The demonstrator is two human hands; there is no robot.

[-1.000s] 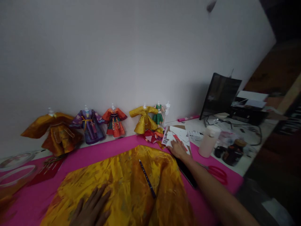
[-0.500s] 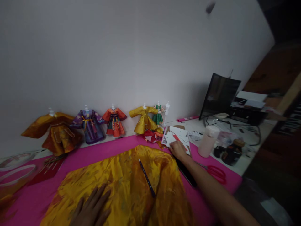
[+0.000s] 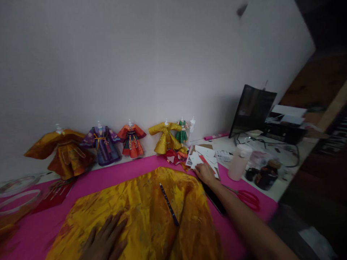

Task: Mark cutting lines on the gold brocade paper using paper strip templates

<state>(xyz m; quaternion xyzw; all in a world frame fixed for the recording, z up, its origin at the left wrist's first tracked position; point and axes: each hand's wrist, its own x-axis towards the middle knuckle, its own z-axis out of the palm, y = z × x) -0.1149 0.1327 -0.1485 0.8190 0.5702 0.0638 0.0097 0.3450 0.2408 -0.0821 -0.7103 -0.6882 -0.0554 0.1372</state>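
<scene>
A yellow patterned cloth (image 3: 141,213) lies spread on a pink table cover (image 3: 114,173). My left hand (image 3: 104,240) rests flat on the cloth near the bottom edge, fingers apart. A dark pencil (image 3: 169,204) lies on the cloth to its right. My right hand (image 3: 205,172) reaches across to a stack of white and red paper pieces (image 3: 204,156) at the far right of the cover and touches its near edge. Whether it grips a piece cannot be told.
Several small doll garments (image 3: 104,144) on stands line the wall. Red scissors (image 3: 248,198), a pale cup (image 3: 238,162), dark jars (image 3: 267,175), a monitor (image 3: 253,110) and a printer (image 3: 287,124) crowd the right. A dark flat object (image 3: 214,200) lies under my right forearm.
My right hand has drawn back slightly along the paper stack toward me. My left hand stays flat on the cloth.
</scene>
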